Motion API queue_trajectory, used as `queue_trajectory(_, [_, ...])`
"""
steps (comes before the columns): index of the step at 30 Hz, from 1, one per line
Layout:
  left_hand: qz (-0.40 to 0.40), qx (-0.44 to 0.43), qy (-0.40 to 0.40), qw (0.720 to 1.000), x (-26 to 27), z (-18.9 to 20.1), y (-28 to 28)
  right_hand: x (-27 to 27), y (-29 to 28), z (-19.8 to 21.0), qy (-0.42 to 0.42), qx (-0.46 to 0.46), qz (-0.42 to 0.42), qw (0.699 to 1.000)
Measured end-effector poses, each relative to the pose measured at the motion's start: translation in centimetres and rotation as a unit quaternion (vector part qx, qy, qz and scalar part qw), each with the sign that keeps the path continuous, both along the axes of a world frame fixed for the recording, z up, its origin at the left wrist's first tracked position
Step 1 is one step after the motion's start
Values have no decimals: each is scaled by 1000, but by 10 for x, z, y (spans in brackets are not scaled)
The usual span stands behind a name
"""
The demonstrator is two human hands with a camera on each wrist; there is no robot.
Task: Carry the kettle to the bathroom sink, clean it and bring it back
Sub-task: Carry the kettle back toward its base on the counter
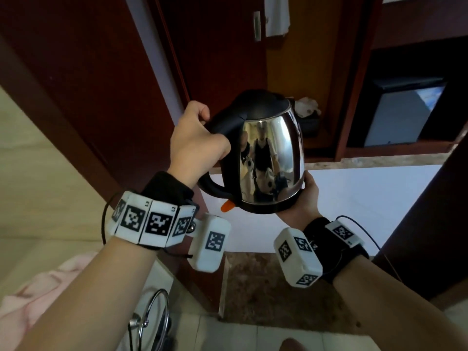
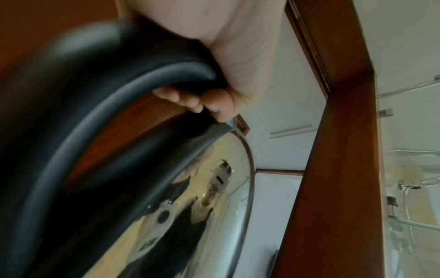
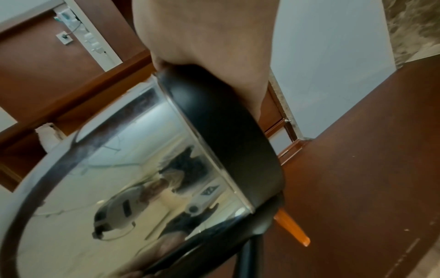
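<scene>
A shiny steel kettle (image 1: 271,158) with a black lid, handle and base is held up in front of me, tilted slightly. My left hand (image 1: 200,140) grips the black handle (image 2: 119,112), fingers curled round it (image 2: 185,97). My right hand (image 1: 304,198) supports the black base (image 3: 226,141) from underneath, palm against it (image 3: 209,37); its fingers are hidden beneath the kettle. An orange switch (image 1: 227,205) sticks out below the handle. The steel body (image 3: 119,178) mirrors the room and my wrist cameras.
A dark wooden door (image 1: 101,84) and its frame stand close on the left. A wooden cabinet with a small black fridge (image 1: 405,115) is at the right. Below are a brown marble threshold (image 1: 266,287), a chrome ring rack (image 1: 157,315) and a pink towel (image 1: 38,295).
</scene>
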State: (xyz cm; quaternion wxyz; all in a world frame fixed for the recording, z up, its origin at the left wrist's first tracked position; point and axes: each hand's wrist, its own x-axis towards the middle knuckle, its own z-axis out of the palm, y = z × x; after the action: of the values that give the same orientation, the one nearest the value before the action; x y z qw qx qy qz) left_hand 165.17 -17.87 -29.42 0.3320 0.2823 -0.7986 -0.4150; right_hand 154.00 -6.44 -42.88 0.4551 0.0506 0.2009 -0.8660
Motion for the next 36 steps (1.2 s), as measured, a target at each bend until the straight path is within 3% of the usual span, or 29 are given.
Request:
queue_trajectory(8, [-27,-28,-1,999,-43,75,26,-47,19,62,13,-27,2,1000])
queue_trajectory(17, [-24,-42,27,998,-90,125,47,-93,44,118,23,-34,-13,999])
queue_trajectory(26, [-19,-33,-11,999,-117,155,45,-115,38,141,24,-5,-16,1000])
queue_trajectory(36, [-16,-62,-22,998,-164,148,0,-161,-3,138,50,18,-29,998])
